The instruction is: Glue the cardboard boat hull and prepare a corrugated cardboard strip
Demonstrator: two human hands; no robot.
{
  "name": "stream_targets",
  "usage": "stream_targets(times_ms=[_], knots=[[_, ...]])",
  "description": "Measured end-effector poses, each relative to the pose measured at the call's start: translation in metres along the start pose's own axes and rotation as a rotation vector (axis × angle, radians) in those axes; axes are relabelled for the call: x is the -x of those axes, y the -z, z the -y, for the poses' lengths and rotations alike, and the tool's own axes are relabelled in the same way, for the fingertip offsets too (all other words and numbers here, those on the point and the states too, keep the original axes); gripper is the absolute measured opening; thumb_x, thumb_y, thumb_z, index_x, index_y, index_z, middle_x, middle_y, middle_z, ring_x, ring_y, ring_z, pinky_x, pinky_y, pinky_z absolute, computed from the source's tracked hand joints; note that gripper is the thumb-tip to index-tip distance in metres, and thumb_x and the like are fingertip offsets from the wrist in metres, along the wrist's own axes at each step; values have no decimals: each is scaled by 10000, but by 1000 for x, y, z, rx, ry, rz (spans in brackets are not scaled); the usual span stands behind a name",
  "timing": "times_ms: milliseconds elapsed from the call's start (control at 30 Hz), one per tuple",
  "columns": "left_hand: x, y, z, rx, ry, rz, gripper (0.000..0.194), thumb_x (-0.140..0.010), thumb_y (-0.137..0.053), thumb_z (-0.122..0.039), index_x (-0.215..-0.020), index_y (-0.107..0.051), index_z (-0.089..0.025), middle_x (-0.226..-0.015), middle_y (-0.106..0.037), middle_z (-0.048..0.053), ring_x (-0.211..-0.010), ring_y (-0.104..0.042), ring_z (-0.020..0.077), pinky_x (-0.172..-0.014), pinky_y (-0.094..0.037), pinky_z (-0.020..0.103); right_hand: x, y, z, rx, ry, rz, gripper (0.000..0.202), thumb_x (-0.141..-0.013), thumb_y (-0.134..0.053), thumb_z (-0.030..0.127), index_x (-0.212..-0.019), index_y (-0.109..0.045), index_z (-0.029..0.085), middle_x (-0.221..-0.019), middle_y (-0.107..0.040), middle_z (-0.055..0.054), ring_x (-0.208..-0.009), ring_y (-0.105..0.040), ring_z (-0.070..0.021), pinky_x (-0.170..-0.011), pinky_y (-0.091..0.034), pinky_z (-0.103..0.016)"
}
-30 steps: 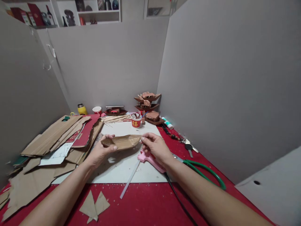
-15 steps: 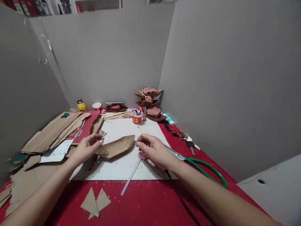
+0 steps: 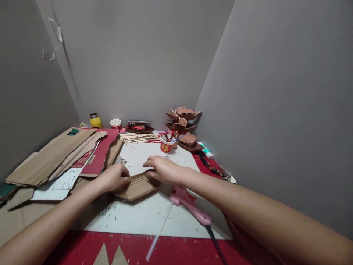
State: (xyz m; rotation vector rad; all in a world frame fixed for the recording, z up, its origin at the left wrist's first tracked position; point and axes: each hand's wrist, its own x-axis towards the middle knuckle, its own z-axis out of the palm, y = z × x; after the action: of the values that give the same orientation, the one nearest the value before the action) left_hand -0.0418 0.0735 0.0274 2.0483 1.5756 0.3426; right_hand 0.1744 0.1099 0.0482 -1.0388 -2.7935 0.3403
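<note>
A small boat shape of brown cardboard (image 3: 139, 187) lies on the white board (image 3: 129, 221) between my hands. My left hand (image 3: 117, 177) pinches its left end between thumb and fingers. At its right end, my right hand (image 3: 161, 170) has the thumb inside the edge and the fingers curved over the far side. A pink glue gun (image 3: 193, 209) with a clear glue stick (image 3: 160, 230) rests on the board just nearer than my right hand.
Cardboard sheets (image 3: 52, 154) are piled at the left. Thin wooden sticks (image 3: 140, 138), a red cup (image 3: 167, 143), brown model boats (image 3: 180, 127) and a yellow bottle (image 3: 95, 120) stand along the back. Cardboard triangles (image 3: 101, 255) lie at the front edge.
Both hands have closed in on the cardboard boat and now hold its ends. My right hand moved left, uncovering the glue gun. The view has shifted, and the green-handled scissors no longer show.
</note>
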Motion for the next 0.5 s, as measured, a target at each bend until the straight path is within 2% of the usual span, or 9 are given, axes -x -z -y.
stream_targets(times_ms=[200, 333, 433, 500], knots=[[-2, -1, -3, -73, -62, 44, 194, -751, -518, -224, -670, -687, -174, -629, -677, 43, -579, -550, 169, -538, -328, 253, -21, -16, -13, 30, 151, 106, 158, -827, -604, 178, -913, -732, 139, -869, -700, -110, -838, -611, -215, -728, -428, -290], [-4, 0, -7, -134, -103, 89, 208, -774, -493, -188, -646, -658, -175, -613, -649, 55, -547, -511, 165, -536, -306, 264, -22, -23, -23, -5, 199, 153, 164, -860, -571, 165, -879, -733, 158, -794, -692, -65, -731, -591, -160, -655, -403, -238], [-6, -3, -8, -206, -149, 128, 229, -796, -482, -184, -640, -651, -190, -603, -642, 63, -517, -486, 166, -518, -288, 271, -21, -24, -26, -12, 236, 159, 174, -858, -550, 130, -823, -719, 156, -755, -669, -56, -707, -569, -152, -647, -385, -237], [-7, -7, -7, -196, -157, 113, 214, -770, -510, -167, -612, -649, -205, -596, -645, 61, -504, -482, 166, -518, -286, 278, -19, -22, -25, 15, 258, 153, 189, -850, -539, 110, -765, -703, 149, -720, -655, -61, -684, -554, -157, -637, -374, -248]])
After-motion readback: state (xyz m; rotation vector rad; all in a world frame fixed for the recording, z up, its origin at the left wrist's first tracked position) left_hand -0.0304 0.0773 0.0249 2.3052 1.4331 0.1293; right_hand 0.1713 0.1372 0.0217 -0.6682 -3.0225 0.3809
